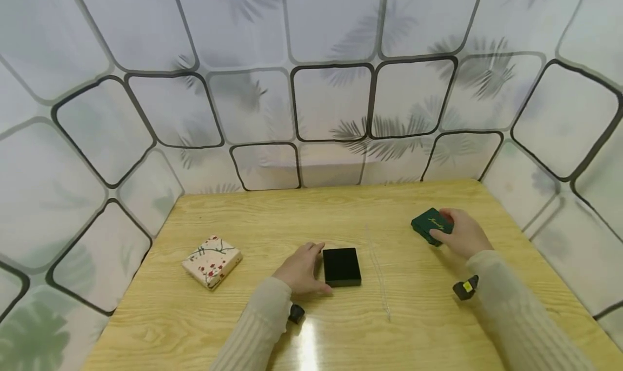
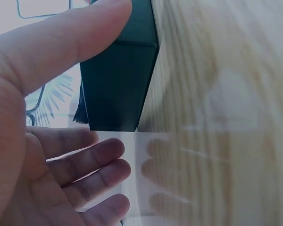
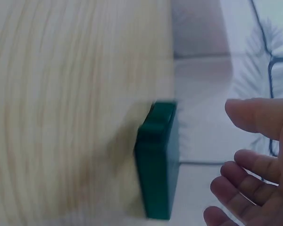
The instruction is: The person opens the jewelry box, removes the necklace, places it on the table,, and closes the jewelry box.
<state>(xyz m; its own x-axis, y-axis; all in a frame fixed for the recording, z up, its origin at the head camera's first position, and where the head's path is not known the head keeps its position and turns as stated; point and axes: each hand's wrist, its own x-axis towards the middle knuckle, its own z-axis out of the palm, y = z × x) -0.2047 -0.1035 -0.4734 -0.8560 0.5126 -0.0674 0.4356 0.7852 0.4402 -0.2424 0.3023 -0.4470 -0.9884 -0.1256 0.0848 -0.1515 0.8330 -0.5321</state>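
Note:
A flat black box lies on the table in front of me. My left hand is at its left side, thumb and fingers spread. In the left wrist view the thumb overlaps the dark box, and the other fingers stand apart from it. Farther right is a dark green box with gold lettering on top. My right hand is beside it, thumb and fingers parted. The right wrist view shows a gap between the hand and the green box.
A thin silvery chain lies stretched out on the wooden table, right of the black box. At the left sits a cream box with red flowers and dark branches. Patterned cloth encloses the table's back and sides.

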